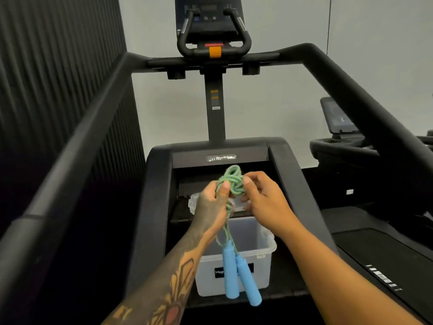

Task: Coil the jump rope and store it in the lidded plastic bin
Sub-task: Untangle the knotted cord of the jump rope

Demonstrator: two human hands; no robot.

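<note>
A green-and-blue braided jump rope [232, 181] is bunched into a coil between both hands, above the bin. My left hand [212, 205] grips the coil's lower part, thumb pressed on the strands. My right hand [262, 200] pinches the coil from the right side. Two light blue handles [239, 277] hang down from the left hand on short lengths of rope, in front of the bin. The translucent plastic bin [260, 261] stands open on the treadmill belt below. Its clear lid [195, 202] lies just behind it, mostly hidden by my hands.
The treadmill's black side rails [77, 146] run along both sides, with the console [212, 22] and centre post ahead. A second machine [344, 141] stands at the right. A dark ribbed wall [58, 43] is on the left.
</note>
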